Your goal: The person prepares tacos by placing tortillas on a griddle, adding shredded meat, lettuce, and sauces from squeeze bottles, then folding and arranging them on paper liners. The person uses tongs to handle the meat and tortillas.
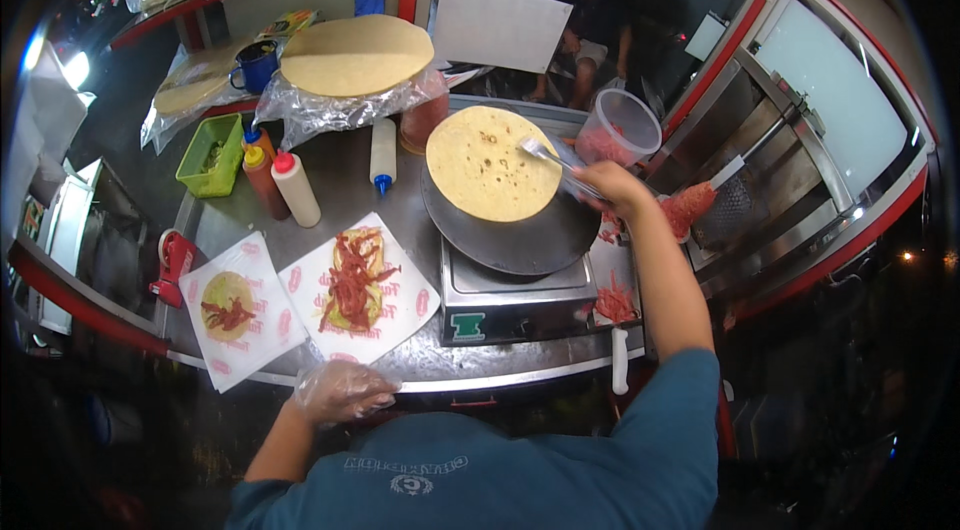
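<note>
My right hand (606,184) is closed on a pair of metal tongs (563,168). Their tips touch the upper right part of a round, brown-spotted flatbread (490,170), which covers the far side of a dark round griddle (520,245). In a clear plastic glove, my left hand (345,392) rests by the counter's front edge, fingers loosely stretched to the right and holding nothing. Just beyond it, one sheet of printed white paper (408,298) carries bread topped with shredded meat (355,280). Another paper (262,338) to its left bears a smaller flatbread with meat (228,315).
Sauce bottles (295,188) and a green basket (212,158) stand back left, near stacked flatbreads (355,55). Right of the griddle lie meat shreds (615,302) and a white-handled knife (620,362). A meat spit (688,210) and a clear tub (620,125) are farther right.
</note>
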`<state>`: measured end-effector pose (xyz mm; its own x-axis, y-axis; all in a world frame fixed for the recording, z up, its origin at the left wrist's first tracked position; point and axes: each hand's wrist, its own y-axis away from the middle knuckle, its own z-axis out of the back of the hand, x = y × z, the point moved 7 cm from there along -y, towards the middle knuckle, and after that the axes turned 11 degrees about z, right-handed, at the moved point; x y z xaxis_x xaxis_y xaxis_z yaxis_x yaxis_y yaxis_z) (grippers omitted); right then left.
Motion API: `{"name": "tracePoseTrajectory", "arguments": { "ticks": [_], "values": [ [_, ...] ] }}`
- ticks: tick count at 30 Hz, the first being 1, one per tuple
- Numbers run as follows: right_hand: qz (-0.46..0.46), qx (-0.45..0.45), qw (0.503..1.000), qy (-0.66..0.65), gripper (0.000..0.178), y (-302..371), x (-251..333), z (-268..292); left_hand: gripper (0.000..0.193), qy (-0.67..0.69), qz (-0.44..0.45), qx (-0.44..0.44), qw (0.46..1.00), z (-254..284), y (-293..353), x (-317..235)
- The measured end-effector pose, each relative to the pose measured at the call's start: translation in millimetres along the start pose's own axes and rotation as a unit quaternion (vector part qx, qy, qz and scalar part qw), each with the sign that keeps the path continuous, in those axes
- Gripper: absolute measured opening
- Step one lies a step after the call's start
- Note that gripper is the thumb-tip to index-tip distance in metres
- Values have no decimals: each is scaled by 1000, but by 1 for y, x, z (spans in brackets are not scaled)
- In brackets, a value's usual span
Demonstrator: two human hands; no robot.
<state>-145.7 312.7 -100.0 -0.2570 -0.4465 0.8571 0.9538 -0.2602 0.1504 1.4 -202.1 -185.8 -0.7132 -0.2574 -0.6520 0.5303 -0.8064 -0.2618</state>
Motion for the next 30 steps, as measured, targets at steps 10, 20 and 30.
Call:
{"name": "tracePoseTrajectory", "arguments": {
  "ticks": [10,20,30],
  "values": [
    [554,-80,779,282,38,60,136,21,19,32,50,-90,994,-21,17,-12],
    [419,-26,851,316,27,45,50,34,13,29,89,-95,991,-23,21,-9],
    [80,39,989,120,40,1,-6,109,16,22,73,-110,991,-24,11,-31]
  ]
}}
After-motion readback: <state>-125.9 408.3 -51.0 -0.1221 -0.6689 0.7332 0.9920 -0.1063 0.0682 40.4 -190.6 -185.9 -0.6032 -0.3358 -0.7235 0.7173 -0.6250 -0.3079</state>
